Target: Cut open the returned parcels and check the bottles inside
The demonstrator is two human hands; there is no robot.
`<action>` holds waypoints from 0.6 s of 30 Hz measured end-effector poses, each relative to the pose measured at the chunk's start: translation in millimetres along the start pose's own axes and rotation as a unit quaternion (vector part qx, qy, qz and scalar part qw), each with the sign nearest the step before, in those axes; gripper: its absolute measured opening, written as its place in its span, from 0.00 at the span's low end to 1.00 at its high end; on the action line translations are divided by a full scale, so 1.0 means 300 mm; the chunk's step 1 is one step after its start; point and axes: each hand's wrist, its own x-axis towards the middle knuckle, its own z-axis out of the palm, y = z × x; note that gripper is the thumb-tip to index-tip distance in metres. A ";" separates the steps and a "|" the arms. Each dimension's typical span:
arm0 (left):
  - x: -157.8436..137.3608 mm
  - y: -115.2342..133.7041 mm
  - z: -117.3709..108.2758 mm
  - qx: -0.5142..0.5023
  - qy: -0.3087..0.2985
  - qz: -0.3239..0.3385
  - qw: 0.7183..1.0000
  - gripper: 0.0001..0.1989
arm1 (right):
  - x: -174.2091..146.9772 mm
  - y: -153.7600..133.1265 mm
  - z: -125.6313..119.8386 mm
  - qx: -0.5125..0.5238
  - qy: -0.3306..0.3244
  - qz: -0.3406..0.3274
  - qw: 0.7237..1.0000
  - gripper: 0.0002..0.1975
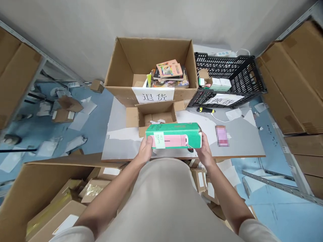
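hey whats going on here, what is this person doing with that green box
A person holds a green box with a pink bottle pictured on it, one end in the left hand and the other in the right hand, level above the edge of a grey table. Just behind it sits a small open carton. Further back, a big cardboard box with a paper label holds books, and a black crate beside it holds small packages.
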 end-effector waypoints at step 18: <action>0.122 -0.030 0.348 -0.282 -0.111 -0.135 0.943 0.33 | 0.260 -0.289 -0.173 -0.269 0.082 -0.117 0.953 0.31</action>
